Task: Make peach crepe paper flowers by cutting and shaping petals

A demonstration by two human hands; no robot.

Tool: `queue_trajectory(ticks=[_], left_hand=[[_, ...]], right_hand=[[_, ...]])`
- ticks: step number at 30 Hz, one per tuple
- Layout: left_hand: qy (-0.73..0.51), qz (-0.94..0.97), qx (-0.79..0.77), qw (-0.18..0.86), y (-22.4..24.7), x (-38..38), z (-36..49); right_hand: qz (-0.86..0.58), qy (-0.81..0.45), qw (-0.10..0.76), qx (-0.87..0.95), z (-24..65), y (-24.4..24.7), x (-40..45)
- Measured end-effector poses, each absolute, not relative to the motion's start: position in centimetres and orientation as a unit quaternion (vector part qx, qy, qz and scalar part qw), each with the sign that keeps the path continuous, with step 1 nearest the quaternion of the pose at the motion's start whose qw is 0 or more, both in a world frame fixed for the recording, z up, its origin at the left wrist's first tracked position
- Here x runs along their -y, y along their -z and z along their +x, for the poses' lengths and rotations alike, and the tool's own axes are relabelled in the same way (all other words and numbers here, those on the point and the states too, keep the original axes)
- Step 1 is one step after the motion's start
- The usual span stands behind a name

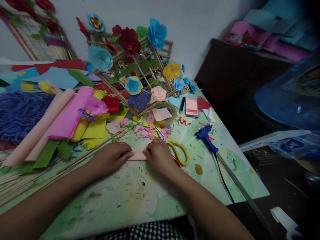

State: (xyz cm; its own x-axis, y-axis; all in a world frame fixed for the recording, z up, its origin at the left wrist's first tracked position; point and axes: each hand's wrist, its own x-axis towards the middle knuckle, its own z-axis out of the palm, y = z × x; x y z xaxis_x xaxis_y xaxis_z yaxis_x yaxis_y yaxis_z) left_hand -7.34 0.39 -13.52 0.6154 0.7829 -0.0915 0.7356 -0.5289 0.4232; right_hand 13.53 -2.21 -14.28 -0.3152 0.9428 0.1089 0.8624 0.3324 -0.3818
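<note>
A folded strip of pale pink paper (pixel 137 155) lies flat on the table between my hands. My left hand (pixel 111 157) grips its left end, thumb and fingers pressed together. At the other end my right hand (pixel 159 156) pinches the strip with curled fingers. Scissors with yellow handles (pixel 180 151) lie just beyond and beside my right hand, blades pointing away. A bit of a red handle (pixel 177 162) shows next to that hand, mostly hidden. Pink and yellow paper scraps (pixel 146 131) are scattered past the strip.
A blue glue gun (pixel 207 137) with its cord lies at right. Wooden lattice frames with paper flowers (pixel 130 41) stand at the back. Rolled crepe paper (pixel 72 113), blue yarn (pixel 22 115) and thin sticks (pixel 20 186) cover the left. A tape roll (pixel 156 121) sits mid-table.
</note>
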Motion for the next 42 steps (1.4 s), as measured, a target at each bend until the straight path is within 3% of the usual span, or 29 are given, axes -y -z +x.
queue_trajectory(ticks=[8,42], left_hand=[[-0.048,0.873,-0.441,0.202,13.3,-0.2,-6.8],[-0.059,0.845,-0.485,0.216,13.7,-0.4,-7.0]], right_hand=[[-0.582,-0.166,0.197,0.771,13.4,13.7,2.5],[-0.604,-0.112,0.134,0.778,12.9,14.2,2.3]])
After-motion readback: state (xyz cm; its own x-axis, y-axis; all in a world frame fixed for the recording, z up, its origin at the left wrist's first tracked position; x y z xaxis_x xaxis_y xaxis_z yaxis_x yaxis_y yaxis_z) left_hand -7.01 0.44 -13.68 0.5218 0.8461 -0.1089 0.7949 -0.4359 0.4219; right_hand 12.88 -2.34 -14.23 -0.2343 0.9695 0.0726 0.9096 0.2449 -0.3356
